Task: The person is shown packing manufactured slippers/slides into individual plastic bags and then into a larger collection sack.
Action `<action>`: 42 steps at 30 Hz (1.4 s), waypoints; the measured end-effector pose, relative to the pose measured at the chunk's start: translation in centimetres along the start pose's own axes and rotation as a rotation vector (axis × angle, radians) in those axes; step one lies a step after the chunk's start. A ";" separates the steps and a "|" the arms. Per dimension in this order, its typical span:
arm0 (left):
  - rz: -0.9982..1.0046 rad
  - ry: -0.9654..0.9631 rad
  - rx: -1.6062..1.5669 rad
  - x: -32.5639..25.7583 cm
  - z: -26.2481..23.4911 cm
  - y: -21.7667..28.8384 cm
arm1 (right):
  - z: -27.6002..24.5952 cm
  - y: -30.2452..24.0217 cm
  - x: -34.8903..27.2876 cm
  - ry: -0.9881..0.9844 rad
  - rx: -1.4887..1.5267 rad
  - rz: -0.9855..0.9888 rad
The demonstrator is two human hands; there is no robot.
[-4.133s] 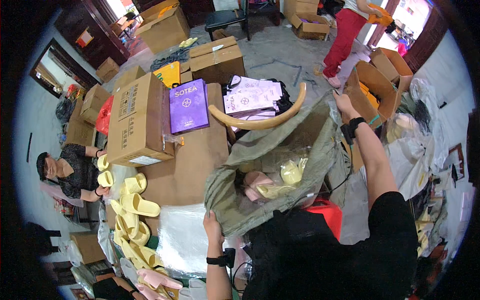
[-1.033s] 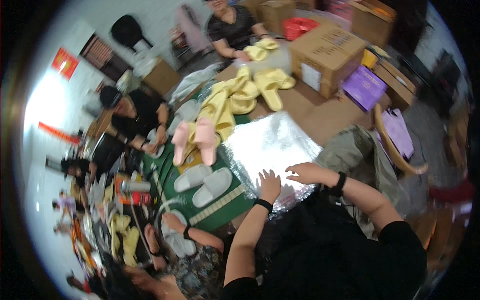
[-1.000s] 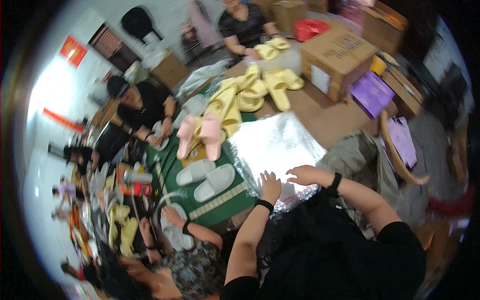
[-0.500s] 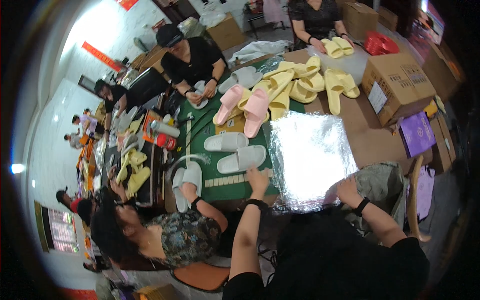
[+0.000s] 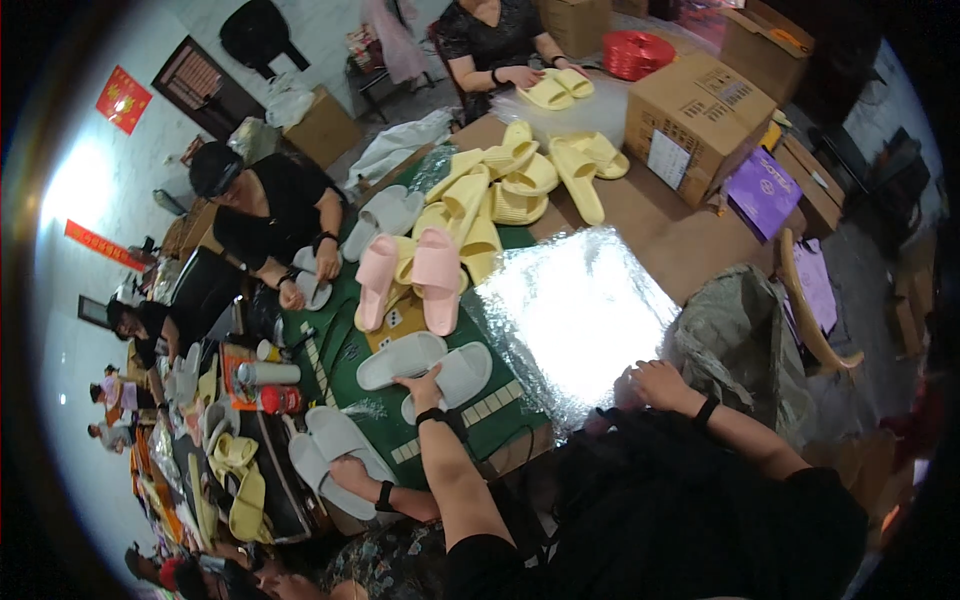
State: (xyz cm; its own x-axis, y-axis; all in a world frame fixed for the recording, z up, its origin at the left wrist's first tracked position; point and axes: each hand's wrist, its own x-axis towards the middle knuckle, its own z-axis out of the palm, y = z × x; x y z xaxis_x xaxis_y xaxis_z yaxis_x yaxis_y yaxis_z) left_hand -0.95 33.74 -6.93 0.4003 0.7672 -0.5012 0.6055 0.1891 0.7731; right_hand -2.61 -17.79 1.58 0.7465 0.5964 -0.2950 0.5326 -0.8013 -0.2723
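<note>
My left hand (image 5: pixel 424 386) reaches over a pair of light grey slide slippers (image 5: pixel 398 362), thumb and fingers apart, touching the nearer one. The slippers lie on a green mat (image 5: pixel 352 388) beside a strip of pale squares (image 5: pixel 487 408). Fingers slightly bent, my right hand (image 5: pixel 662 385) rests at the near right edge of a shiny silver sheet (image 5: pixel 570 310) and is not closed on anything I can see. Pink slippers (image 5: pixel 436 280) stand behind the grey pair, leaning on a heap of yellow slippers (image 5: pixel 465 200).
At my left a neighbour's hand (image 5: pixel 357 477) is on another grey pair (image 5: pixel 335 440). Two people across the table handle slippers. A cardboard box (image 5: pixel 695 125) and a purple package (image 5: pixel 762 195) stand at right, near a grey-green sack (image 5: pixel 735 340) and a curved wooden chair part (image 5: pixel 808 310).
My left hand has moved from the near side of the grey slippers onto them. My right hand stays by the silver sheet. The whole view has swung to the right.
</note>
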 end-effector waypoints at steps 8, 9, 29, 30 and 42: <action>-0.149 -0.082 -0.118 -2.6 -1.8 4.0 | 0.1 -0.3 0.8 0.095 0.078 -0.020; -0.108 -0.085 -0.186 -2.6 -1.9 3.4 | 0.1 -0.2 0.9 0.068 0.082 -0.036; -0.146 -0.627 -0.962 -22.5 -0.8 12.1 | -2.6 2.6 3.7 0.167 0.326 -0.131; -0.126 -0.576 -0.854 -24.8 0.5 12.9 | -3.1 2.3 3.6 0.177 0.343 -0.119; -0.227 -0.927 -0.748 -29.7 17.3 7.4 | -6.6 2.8 7.9 0.364 1.125 0.249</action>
State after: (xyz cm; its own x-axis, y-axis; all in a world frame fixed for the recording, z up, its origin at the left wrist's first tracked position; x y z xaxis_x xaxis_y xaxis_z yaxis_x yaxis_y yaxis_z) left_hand 3.51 1.75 6.98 0.8626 -0.0015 -0.5059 0.3013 0.8049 0.5113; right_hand 7.44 -15.65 4.52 0.9442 0.2390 -0.2268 -0.1516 -0.2960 -0.9431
